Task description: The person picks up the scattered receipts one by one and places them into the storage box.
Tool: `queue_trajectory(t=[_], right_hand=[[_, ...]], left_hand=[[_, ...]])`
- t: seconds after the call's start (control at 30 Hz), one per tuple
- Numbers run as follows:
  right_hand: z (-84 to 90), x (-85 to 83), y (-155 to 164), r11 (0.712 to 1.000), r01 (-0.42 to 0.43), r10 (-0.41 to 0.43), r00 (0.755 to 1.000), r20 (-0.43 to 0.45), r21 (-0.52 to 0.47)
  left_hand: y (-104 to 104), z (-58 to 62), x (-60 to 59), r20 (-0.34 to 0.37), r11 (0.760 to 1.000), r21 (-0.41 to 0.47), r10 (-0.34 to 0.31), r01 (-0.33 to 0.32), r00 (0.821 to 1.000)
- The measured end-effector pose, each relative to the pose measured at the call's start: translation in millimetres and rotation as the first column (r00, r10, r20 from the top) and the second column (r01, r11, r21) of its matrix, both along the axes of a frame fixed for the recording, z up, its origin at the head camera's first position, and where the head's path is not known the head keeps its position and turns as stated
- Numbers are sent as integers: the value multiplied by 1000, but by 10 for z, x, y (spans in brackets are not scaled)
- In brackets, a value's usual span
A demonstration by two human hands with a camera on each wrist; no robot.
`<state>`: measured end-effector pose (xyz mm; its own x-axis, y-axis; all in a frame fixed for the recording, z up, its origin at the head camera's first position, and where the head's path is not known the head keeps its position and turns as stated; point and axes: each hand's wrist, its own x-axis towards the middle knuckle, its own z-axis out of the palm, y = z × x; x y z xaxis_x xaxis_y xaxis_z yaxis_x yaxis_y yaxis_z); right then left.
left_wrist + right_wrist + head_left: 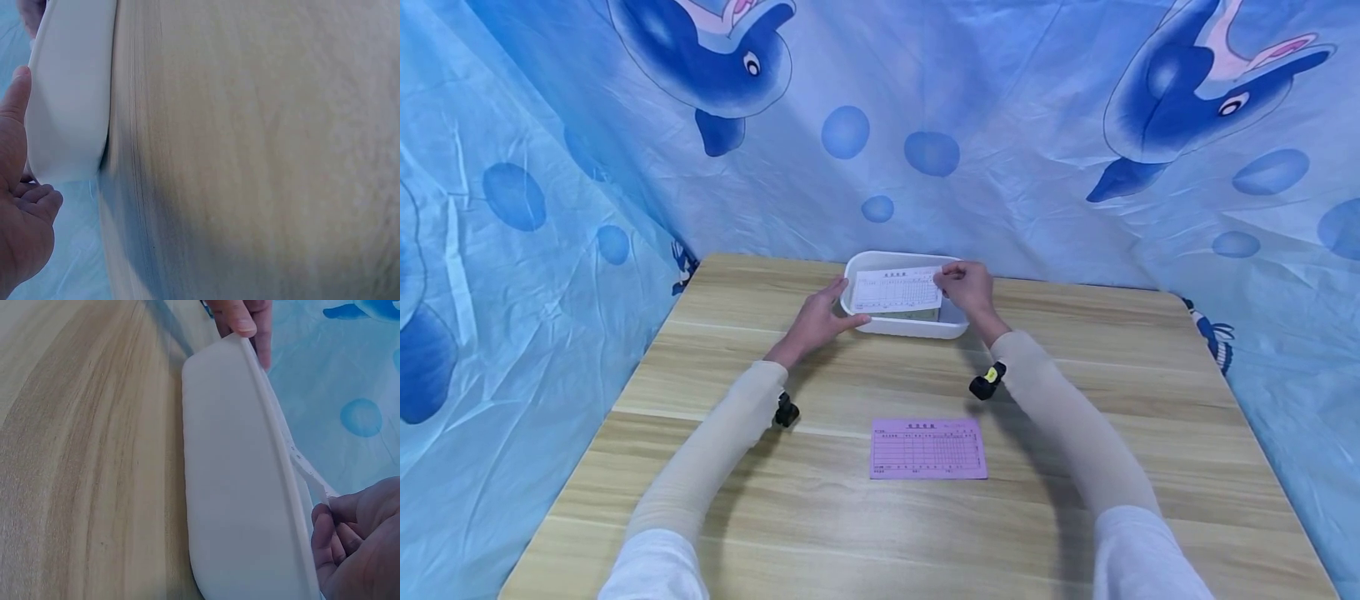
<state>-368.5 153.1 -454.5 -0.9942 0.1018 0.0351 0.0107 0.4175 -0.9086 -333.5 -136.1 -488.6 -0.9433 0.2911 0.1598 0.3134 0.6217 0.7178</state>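
A white plastic tub (pixel 912 328) stands near the table's far edge. My left hand (pixel 817 320) holds its left end, with the thumb (pixel 19 94) on the rim and the other fingers around the corner. With thumb and fingertips, my right hand (pixel 972 290) pinches the right end of a white printed form slip (pixel 891 292). That slip slants over the tub's opening; the right wrist view shows its edge (pixel 309 472) rising above the rim. Under it, a greenish paper (pixel 917 315) is partly hidden inside the tub.
A pink printed form pad (pixel 928 450) lies flat on the wooden table (pixel 820 517), nearer to me than the tub. Blue dolphin-print curtains (pixel 1000 217) hang right behind the table and along its sides.
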Motion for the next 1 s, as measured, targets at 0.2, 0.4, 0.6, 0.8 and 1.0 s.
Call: queue_trajectory(t=[0.2,0.4,0.6,0.8,1.0], right_hand=[[-43,-37,-45,1000,-7,7,1000,2,16],[-35,-38,-93,996,-17,14,999,31,84],[-55,-49,-116,984,-20,15,1000,27,177],[-61,-50,-96,983,-29,28,1000,9,181],[25,-10,6,988,-52,56,998,-21,145]], left_hand=[[-1,-20,-14,-11,1000,3,2,-2,1000],[-4,-36,-27,-16,1000,8,-5,5,1000],[-1,-35,-23,-1,1000,3,6,-6,1000],[-6,-32,-16,2,1000,18,8,-8,1000],[-3,-32,-10,-4,1000,21,7,-7,1000]])
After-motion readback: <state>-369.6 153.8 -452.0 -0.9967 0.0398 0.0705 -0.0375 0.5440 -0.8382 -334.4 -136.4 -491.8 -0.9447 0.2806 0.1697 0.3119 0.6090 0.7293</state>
